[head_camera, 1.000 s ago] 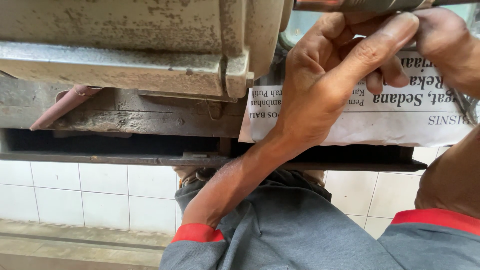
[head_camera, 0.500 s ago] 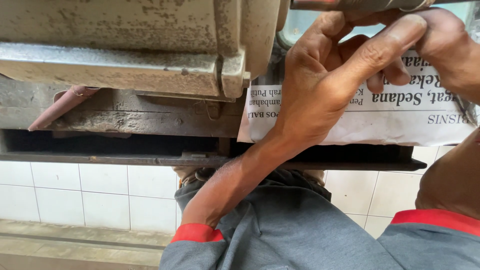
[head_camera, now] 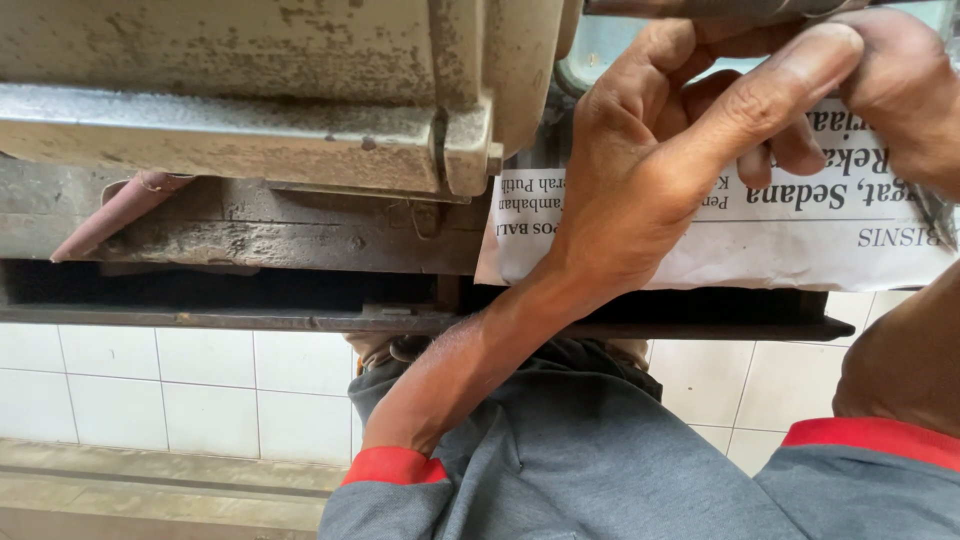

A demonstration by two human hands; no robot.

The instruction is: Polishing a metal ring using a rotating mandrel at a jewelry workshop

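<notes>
My left hand (head_camera: 660, 190) reaches up from the red-cuffed grey sleeve (head_camera: 395, 465) and lies on a sheet of newspaper (head_camera: 760, 240). Its middle fingers are curled against the paper. Thumb and forefinger stretch up to a dark metal bar (head_camera: 720, 8) at the top edge. My right hand (head_camera: 905, 85) is bunched at the upper right, touching the left forefinger and the bar's end; the frame crops most of it. What either hand actually grips is hidden. The newspaper hangs over a dark ledge of the dirty metal machine (head_camera: 250, 120).
A worn, grimy metal housing fills the upper left, with a dark slot (head_camera: 200, 290) under it and a reddish strip (head_camera: 110, 215) poking out at the left. Below are white wall tiles (head_camera: 180, 390) and a concrete step (head_camera: 150, 485). My right forearm (head_camera: 900, 370) fills the right edge.
</notes>
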